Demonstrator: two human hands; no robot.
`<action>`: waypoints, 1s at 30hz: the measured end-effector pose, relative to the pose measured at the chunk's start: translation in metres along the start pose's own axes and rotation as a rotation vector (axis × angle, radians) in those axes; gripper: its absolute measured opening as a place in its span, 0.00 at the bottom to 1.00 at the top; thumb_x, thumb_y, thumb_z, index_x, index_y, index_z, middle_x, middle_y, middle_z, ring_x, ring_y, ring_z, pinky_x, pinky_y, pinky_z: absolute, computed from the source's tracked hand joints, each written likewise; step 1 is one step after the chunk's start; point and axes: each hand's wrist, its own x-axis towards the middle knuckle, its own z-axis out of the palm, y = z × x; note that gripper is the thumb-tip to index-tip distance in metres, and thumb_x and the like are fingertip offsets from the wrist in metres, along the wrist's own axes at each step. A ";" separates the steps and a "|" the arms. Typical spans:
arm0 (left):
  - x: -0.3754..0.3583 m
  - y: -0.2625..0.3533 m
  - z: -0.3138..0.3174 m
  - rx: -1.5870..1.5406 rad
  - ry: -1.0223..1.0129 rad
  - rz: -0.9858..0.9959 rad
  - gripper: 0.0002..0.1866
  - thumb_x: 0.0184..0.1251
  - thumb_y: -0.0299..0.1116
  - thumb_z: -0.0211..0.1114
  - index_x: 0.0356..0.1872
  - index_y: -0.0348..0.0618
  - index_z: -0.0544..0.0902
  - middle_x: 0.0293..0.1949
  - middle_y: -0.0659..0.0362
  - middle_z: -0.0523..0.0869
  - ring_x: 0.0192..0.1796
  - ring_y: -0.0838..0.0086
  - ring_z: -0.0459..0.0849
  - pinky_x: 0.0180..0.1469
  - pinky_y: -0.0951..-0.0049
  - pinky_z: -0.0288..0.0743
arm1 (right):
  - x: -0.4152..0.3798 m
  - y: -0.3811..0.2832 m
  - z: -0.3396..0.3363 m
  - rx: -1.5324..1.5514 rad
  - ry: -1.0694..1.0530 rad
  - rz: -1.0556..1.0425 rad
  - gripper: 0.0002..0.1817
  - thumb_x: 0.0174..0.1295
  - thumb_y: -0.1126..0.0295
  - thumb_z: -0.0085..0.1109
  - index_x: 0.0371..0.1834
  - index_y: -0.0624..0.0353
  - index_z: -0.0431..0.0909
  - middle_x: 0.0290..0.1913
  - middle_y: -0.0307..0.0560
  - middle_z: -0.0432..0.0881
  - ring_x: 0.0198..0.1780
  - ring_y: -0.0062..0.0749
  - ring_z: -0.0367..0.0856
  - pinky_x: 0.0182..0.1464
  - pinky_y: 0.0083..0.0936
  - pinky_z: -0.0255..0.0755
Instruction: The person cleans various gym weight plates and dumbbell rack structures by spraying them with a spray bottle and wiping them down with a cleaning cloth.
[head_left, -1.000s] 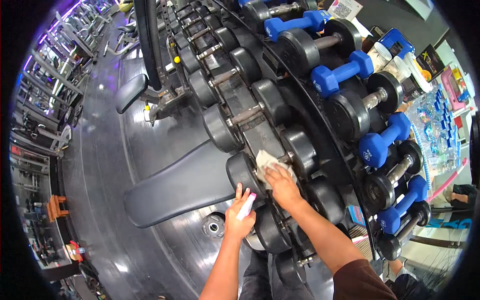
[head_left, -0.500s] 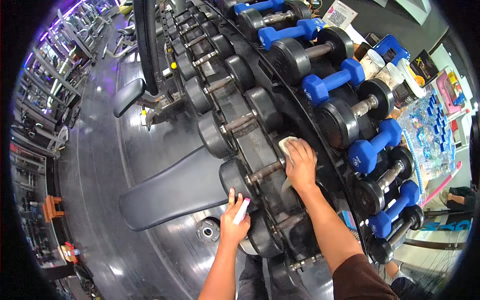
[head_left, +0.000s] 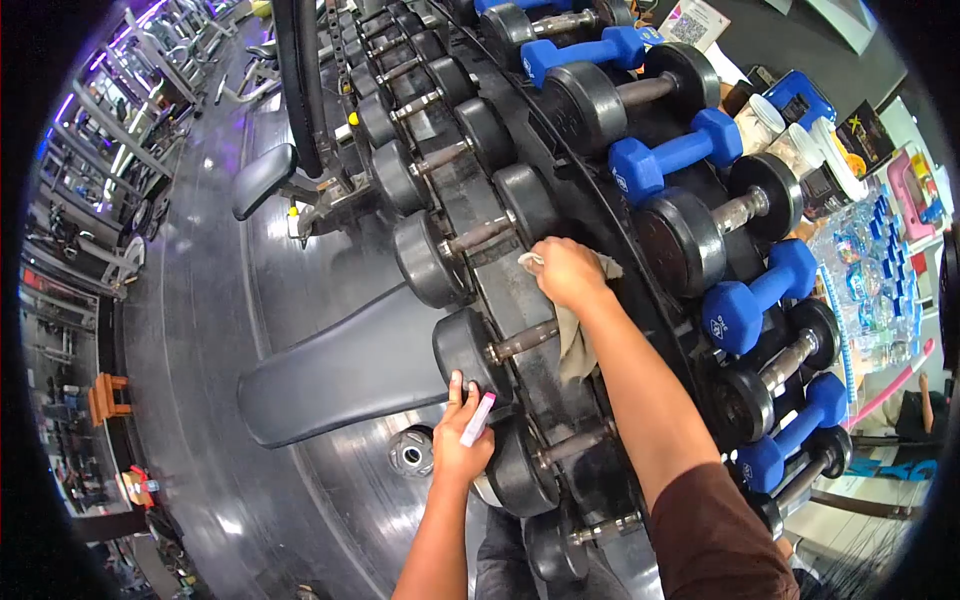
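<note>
My right hand (head_left: 568, 272) is closed on a pale cloth (head_left: 577, 350), which hangs down below the palm. It is over the lower rack tier, near the right end of a black dumbbell (head_left: 464, 352). That dumbbell's right head is hidden by the cloth and arm. My left hand (head_left: 460, 458) is wrapped round what looks like a white spray bottle with a pink-tipped nozzle (head_left: 479, 418); most of its body is hidden. The fingertips of this hand rest against the dumbbell's left head.
More black dumbbells (head_left: 430, 257) line the lower tier. Blue dumbbells (head_left: 757, 295) alternate with black ones on the upper tier. A padded bench (head_left: 340, 365) stands left of the rack, with a weight plate (head_left: 411, 453) on the floor. Water bottles (head_left: 868, 280) stand at right.
My right hand has moved up and slightly left with the cloth, and more of the cloth now hangs in view. My left hand has stayed at the dumbbell's left head with the bottle.
</note>
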 end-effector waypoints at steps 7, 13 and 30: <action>-0.001 0.005 -0.002 -0.071 -0.007 -0.079 0.35 0.52 0.20 0.64 0.68 0.43 0.80 0.79 0.45 0.63 0.61 0.54 0.86 0.58 0.66 0.83 | -0.132 -0.016 -0.022 -0.120 0.327 -0.035 0.19 0.56 0.69 0.72 0.52 0.52 0.81 0.61 0.42 0.77 0.62 0.50 0.72 0.61 0.48 0.69; -0.003 0.009 -0.003 -0.012 0.038 -0.051 0.35 0.53 0.20 0.65 0.69 0.43 0.79 0.80 0.48 0.64 0.62 0.54 0.85 0.59 0.64 0.83 | -0.100 0.010 0.004 -0.018 0.490 0.022 0.20 0.59 0.70 0.71 0.54 0.50 0.79 0.54 0.45 0.76 0.55 0.56 0.74 0.55 0.50 0.74; -0.002 0.010 -0.002 -0.062 0.021 -0.134 0.36 0.51 0.20 0.62 0.69 0.46 0.80 0.80 0.53 0.63 0.65 0.53 0.83 0.64 0.61 0.80 | -0.132 0.006 -0.015 0.020 0.354 0.030 0.28 0.61 0.65 0.71 0.64 0.55 0.74 0.61 0.55 0.74 0.58 0.59 0.71 0.61 0.55 0.67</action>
